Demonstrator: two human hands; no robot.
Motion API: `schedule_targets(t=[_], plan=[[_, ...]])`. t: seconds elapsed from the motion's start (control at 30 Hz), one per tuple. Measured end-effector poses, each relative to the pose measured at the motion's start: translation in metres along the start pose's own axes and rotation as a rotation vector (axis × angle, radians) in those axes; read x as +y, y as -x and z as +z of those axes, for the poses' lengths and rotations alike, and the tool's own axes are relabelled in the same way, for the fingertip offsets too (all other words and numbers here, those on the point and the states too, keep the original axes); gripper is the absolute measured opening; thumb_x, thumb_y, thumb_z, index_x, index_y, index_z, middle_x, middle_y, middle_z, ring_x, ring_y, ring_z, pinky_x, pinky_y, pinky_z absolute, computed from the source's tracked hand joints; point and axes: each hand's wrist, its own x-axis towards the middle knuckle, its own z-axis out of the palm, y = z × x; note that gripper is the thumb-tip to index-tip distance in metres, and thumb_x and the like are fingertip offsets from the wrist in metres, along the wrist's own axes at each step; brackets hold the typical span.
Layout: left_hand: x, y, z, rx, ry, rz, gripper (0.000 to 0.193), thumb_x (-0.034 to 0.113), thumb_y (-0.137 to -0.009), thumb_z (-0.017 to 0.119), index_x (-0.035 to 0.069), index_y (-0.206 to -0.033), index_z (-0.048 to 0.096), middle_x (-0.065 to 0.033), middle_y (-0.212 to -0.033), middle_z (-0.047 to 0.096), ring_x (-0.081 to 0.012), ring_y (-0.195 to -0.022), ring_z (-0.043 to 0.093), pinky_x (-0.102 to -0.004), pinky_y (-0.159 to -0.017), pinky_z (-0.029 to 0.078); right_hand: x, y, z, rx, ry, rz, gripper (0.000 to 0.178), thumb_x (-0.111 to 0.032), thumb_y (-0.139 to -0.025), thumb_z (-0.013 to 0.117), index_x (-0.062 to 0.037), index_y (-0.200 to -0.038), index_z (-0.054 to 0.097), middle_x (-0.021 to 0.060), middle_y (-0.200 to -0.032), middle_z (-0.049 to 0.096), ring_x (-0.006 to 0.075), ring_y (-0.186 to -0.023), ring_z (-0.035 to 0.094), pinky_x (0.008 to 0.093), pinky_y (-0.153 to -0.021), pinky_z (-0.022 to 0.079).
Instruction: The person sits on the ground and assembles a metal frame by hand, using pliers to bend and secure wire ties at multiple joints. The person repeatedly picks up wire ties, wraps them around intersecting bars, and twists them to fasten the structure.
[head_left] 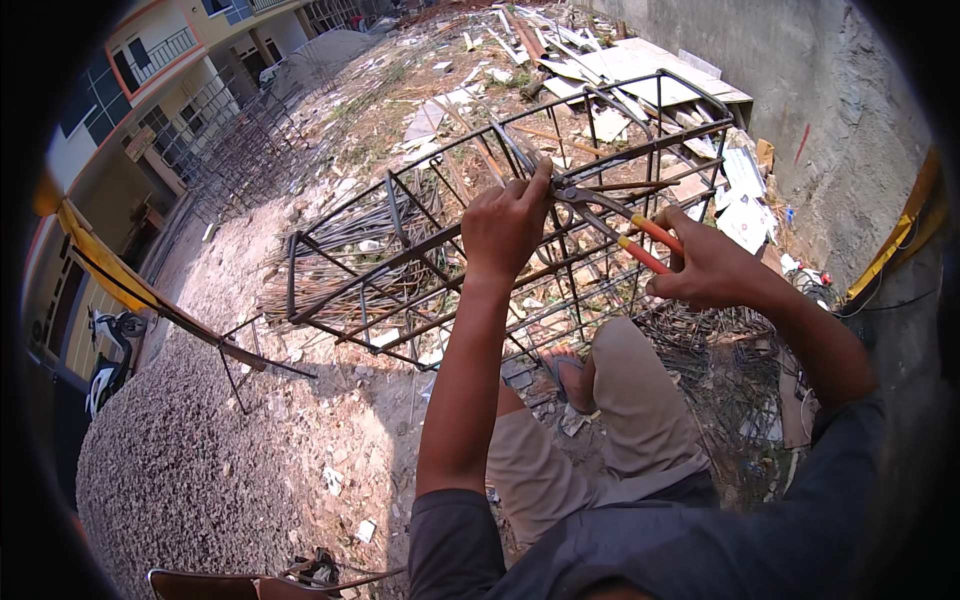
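Both my hands are at the top of a long cage of dark steel rebar (430, 243) that stands tilted across the view in front of me. My right hand (715, 262) is wrapped round the orange handles of steel pincers (640, 253), which are spread slightly apart. The jaws lie against the cage, just right of my left hand (505, 228). That hand is closed at the upper bar, its index finger upward beside the jaws. What its fingers hold is hidden behind the back of the hand.
Loose rebar (330, 285) lies beneath the cage. Left is a gravel heap (190, 470); a yellow strap-like band (105, 262) hangs above it. Broken white boards (650, 72) lie before a concrete wall (840, 110) at far right. My sandalled foot (572, 378) rests on rubble below.
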Motion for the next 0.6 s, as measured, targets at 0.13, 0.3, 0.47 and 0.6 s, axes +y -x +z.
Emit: schedule_targets(t=[0.13,0.3,0.47,0.6], plan=[[0.003,-0.001,0.001,0.002,0.010,0.006,0.045,0.036,-0.089,0.074,0.029,-0.133,0.067,-0.0001,-0.077,0.068,-0.0222,-0.066,0.067,-0.0367,-0.057,0.051,0.005,-0.006,0.000,0.550,0.923,-0.351,0.034,-0.027,-0.099,0.060,-0.0006,-0.121,0.056,0.0138,-0.104,0.062,0.0291,-0.099,0.066,0.0446,-0.073,0.054],[0.006,-0.001,-0.001,0.018,0.012,0.011,0.046,0.037,-0.088,0.075,0.029,-0.133,0.067,-0.0013,-0.073,0.066,-0.0220,-0.064,0.066,-0.0370,-0.056,0.049,0.010,-0.015,0.006,0.509,1.037,-0.266,0.034,-0.029,-0.105,0.052,0.0030,-0.115,0.056,0.0159,-0.093,0.065,0.0329,-0.081,0.069,0.0470,-0.067,0.055],[0.003,-0.002,0.002,0.034,0.010,0.014,0.046,0.039,-0.088,0.076,0.030,-0.133,0.067,-0.0005,-0.072,0.066,-0.0212,-0.062,0.066,-0.0366,-0.053,0.048,0.003,-0.016,0.000,0.072,0.464,-0.069,0.037,-0.029,-0.103,0.057,0.0064,-0.112,0.054,0.0258,-0.084,0.068,0.0391,-0.073,0.069,0.0500,-0.067,0.054],[-0.001,-0.001,0.000,0.003,0.007,0.013,0.048,0.039,-0.087,0.076,0.029,-0.133,0.066,0.0000,-0.074,0.067,-0.0204,-0.062,0.066,-0.0359,-0.053,0.048,0.014,-0.026,0.007,-0.313,-0.220,0.101,0.041,-0.038,-0.104,0.059,0.0033,-0.105,0.058,0.0105,-0.074,0.064,0.0215,-0.058,0.063,0.0378,-0.055,0.051]])
